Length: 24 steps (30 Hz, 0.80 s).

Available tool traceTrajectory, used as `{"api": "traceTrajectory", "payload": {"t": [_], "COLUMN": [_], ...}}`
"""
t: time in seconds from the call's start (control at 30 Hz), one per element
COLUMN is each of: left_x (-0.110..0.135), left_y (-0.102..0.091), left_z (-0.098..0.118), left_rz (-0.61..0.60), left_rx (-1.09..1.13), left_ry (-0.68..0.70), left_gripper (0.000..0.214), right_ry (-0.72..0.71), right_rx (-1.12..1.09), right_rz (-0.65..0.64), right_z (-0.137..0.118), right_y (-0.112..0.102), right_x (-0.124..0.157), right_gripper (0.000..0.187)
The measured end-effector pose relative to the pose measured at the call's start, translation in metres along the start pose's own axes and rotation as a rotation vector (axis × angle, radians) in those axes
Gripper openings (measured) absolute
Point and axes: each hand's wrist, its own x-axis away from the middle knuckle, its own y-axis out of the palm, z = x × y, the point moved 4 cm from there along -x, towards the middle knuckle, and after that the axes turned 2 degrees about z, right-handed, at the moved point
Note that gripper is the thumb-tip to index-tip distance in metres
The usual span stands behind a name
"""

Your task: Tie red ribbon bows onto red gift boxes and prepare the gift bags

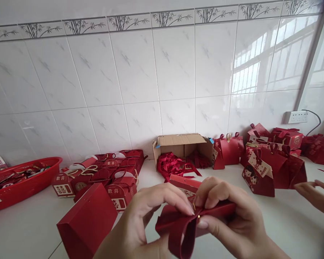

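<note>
Both of my hands pinch the top edge of a red gift box (223,209) held low in the middle of the view. My left hand (148,212) presses thumb and forefinger on a dark red ribbon bow (182,230) with a small gold pin at the box's top. My right hand (226,212) grips the box and ribbon from the right, fingers curled over the top. A second flat red box (185,184) lies just behind my hands.
A red folded box (88,221) lies at lower left. Several finished red boxes (105,172) crowd behind it, beside a red oval basket (21,183). A cardboard carton (182,145) spills red ribbons (174,163). More gift boxes (270,162) stand right. Another person's hand (315,196) reaches in from the right.
</note>
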Motion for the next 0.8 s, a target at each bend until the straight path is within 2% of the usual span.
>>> {"api": "traceTrajectory", "payload": {"t": [0.17, 0.33, 0.47, 0.63, 0.8], "left_x": [-0.004, -0.001, -0.002, -0.006, -0.007], "left_y": [0.000, 0.000, 0.002, 0.008, 0.009], "left_z": [-0.002, -0.006, -0.005, -0.004, -0.011], "left_rz": [0.011, -0.001, 0.014, 0.074, 0.057], "left_rx": [-0.041, -0.056, -0.046, -0.007, 0.113], "left_ry": [0.137, 0.135, 0.148, 0.216, 0.210], "left_gripper": [0.035, 0.040, 0.036, 0.029, 0.022], "right_ry": [-0.008, 0.039, 0.101, 0.247, 0.222], "right_rx": [-0.033, -0.146, -0.192, -0.424, -0.442], "right_rz": [0.032, 0.058, 0.070, 0.104, 0.142], "right_z": [-0.004, -0.004, 0.000, 0.007, 0.003], "right_y": [-0.003, -0.004, -0.004, -0.002, -0.002], "right_x": [-0.002, -0.004, -0.005, 0.000, 0.000], "right_gripper": [0.020, 0.023, 0.025, 0.036, 0.043]}}
